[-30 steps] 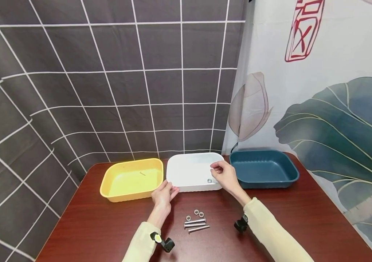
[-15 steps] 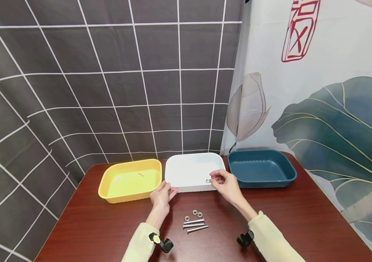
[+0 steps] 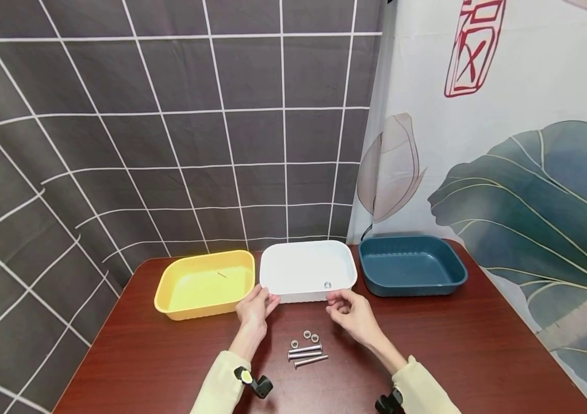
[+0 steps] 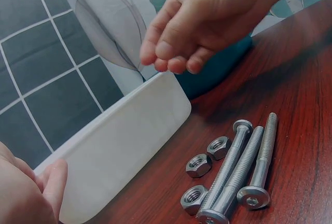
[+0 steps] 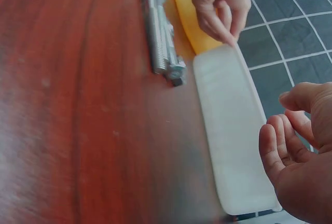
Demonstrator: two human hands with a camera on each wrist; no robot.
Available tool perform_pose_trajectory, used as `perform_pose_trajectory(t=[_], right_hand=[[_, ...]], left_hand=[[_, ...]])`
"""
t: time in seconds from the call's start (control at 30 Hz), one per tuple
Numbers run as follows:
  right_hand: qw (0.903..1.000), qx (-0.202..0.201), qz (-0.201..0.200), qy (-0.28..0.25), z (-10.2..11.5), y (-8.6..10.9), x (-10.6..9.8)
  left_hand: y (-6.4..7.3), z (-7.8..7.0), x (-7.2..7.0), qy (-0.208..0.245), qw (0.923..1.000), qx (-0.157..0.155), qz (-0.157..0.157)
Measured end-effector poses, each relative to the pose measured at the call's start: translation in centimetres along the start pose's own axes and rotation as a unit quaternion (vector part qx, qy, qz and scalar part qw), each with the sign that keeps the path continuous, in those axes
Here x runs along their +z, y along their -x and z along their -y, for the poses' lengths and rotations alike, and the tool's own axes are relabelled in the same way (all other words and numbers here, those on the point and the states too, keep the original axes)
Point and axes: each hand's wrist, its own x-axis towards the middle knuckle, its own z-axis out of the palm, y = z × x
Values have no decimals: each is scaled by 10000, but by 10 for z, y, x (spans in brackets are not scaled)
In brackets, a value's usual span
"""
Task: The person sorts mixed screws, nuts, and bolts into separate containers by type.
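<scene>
My left hand [image 3: 253,311] pinches the front left corner of the white tray [image 3: 303,259] between thumb and fingers. A small shiny nut [image 3: 327,285] lies inside that tray, near its front right. My right hand [image 3: 354,315] is at the tray's front right rim, fingers loosely curled; in the right wrist view nothing shows between its fingers [image 5: 290,136]. On the table in front of the tray lie three steel hex nuts [image 4: 198,165] and three bolts [image 4: 264,156], grouped close together between my two hands.
To the left stands a yellow tray [image 3: 166,293] with a thin stick-like piece [image 3: 222,275] in it. A dark blue tray [image 3: 417,290] is on the right. All three trays line the back of the reddish-brown table [image 3: 169,368], before hanging cloths.
My right hand has drawn back from over the white tray, down toward me to its front rim. The nut stays in the tray, and my left hand keeps its place at the corner.
</scene>
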Motion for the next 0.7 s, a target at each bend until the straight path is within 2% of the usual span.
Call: perform_pose_trajectory(t=[0.23, 0.53, 0.7], right_hand=[[9996, -280, 15, 91, -7, 10, 8], [9995, -212, 190, 124, -13, 20, 18], [9990, -169, 292, 308, -15, 27, 23]], left_hand=[[-1, 1, -1, 41, 10000, 8, 16], [-1, 1, -1, 67, 10000, -10, 45], [0, 1, -1, 50, 10000, -13, 25]])
